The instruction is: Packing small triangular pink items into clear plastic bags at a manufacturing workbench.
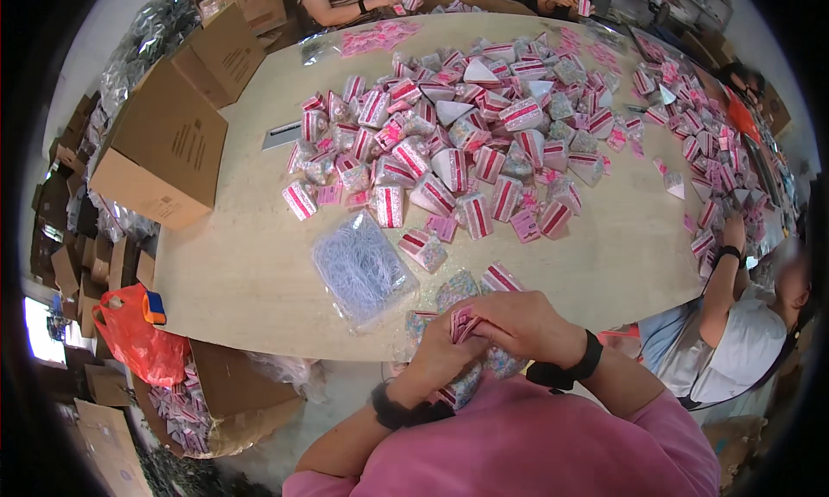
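Note:
Close to my body at the table's near edge, my two hands meet. My left hand [438,359] is closed round a small bunch of pink printed cards [465,324]. My right hand [534,324] bends over the same cards with its fingers pinched on them. Beneath the hands, close to my chest, is a bagged piece with pastel speckles [469,383], partly hidden by my fingers. Just beyond them lie another speckled bagged piece [456,290] and a cake-slice-shaped piece [500,278] with a pink stripe. A clear bag of thin whitish strands [361,268] lies farther left.
A large heap of bagged cake-slice pieces [449,126] covers the table's far middle. Loose pink cards [380,37] lie at the back. Cardboard boxes [164,143] stand at left, with a red plastic bag [138,337] below. A co-worker [734,324] sits at right; others work across the table.

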Demonstrator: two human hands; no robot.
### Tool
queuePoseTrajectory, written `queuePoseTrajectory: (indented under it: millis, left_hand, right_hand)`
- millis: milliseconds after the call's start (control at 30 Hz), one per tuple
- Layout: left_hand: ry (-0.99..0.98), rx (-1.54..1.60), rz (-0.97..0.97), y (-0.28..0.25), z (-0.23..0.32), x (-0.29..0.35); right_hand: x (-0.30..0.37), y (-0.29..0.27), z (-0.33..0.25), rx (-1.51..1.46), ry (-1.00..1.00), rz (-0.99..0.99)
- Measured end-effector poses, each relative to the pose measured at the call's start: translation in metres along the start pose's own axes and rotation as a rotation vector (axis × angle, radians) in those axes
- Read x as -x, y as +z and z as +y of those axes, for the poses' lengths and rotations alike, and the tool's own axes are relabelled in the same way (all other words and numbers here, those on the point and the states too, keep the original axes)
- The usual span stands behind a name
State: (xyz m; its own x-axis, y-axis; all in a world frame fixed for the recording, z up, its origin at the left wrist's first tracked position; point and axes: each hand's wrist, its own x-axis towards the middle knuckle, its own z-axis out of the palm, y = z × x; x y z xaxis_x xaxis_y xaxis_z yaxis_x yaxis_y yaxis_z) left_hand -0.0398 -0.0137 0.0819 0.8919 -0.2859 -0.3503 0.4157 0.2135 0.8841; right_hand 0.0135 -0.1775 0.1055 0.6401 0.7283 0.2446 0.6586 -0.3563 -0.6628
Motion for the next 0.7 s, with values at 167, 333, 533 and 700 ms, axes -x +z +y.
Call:
queuePoseTrajectory:
  millis: [167,333,533,700]
  left_hand:
    - [-0.013,0.022,-0.034,-0.003,-0.001,0.000]
    - [0.058,-0.067,-0.044,-0.003,-0.008,-0.002]
    - [-0.044,0.099,0.011,0.001,0.003,0.000]
    - [-0.105,0.063,-0.031,-0.001,-0.002,-0.002]
  right_hand:
    - [0.002,0.001,-0.004,0.133,-0.105,0.053]
    - [0.002,-0.002,-0.005,0.130,-0.103,-0.020]
    - [0.003,0.000,-0.008,0.243,-0.184,0.170]
    - [0.001,0.002,-0.004,0.066,-0.121,0.155]
